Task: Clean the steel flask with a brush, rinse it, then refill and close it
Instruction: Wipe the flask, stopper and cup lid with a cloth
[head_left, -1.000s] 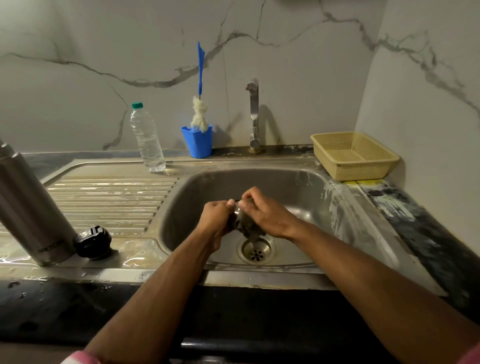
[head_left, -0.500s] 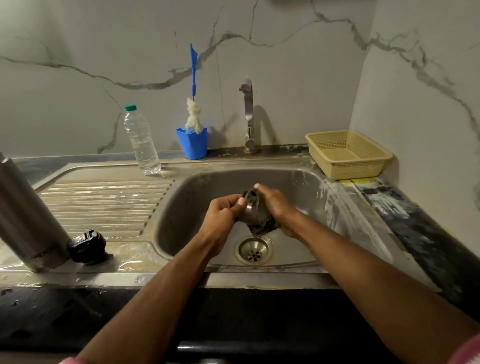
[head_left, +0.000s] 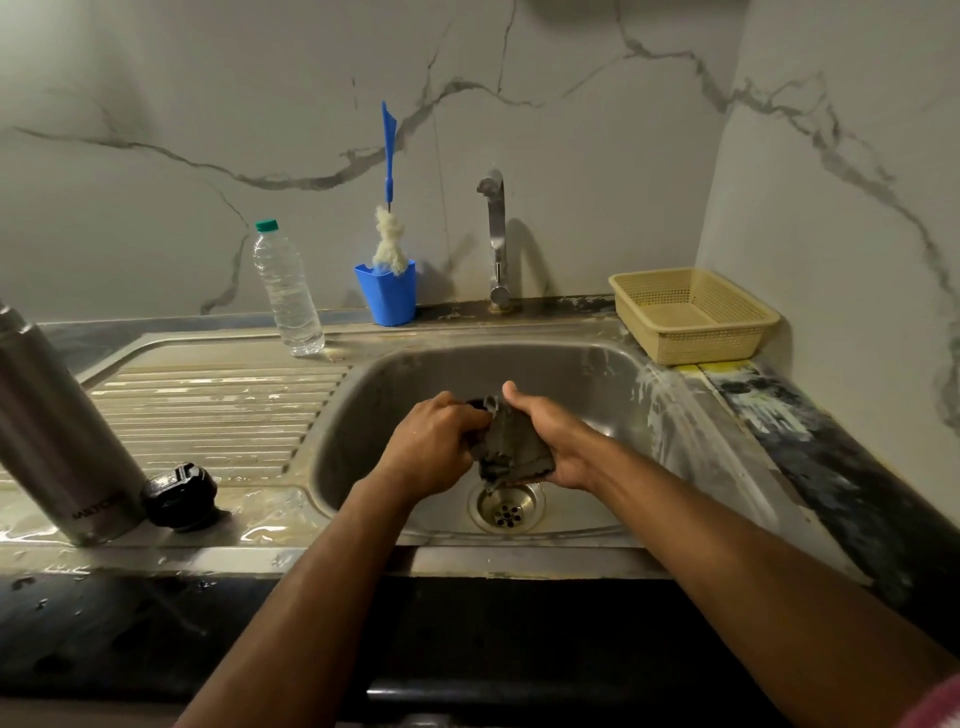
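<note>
Two containers stand against the marble wall behind the sink (head_left: 613, 364): a blue cup (head_left: 387, 293) holding a bottle brush (head_left: 388, 228), its pale fluffy head in the cup and its blue handle rising upright above; and a clear plastic water bottle (head_left: 287, 291) with a green cap, partly filled, just left of the cup at the back of the ribbed draining board (head_left: 208, 410); a cream mesh basket (head_left: 693, 314) sits at the sink's back right corner, and nothing shows inside it; the tap (head_left: 496, 234) stands between cup and basket. Over the basin, above the drain (head_left: 506, 506), both hands work together: the left hand (head_left: 434, 449) curls its fingers round a dark, rounded item that is mostly hidden, and the right hand (head_left: 553, 439) grips a grey wet cloth (head_left: 506, 449) wrapped against that item, thumb up along its top; what the item is I cannot tell. The steel flask (head_left: 57, 431) stands well apart from both hands, far left on the wet draining board, appearing tilted at the frame's edge; it is a tall brushed-metal cylinder with a narrower shoulder and dark lettering low on its side; its top is cut off by the frame; a black cap (head_left: 179, 496) lies just beside its base, touching or nearly so.
</note>
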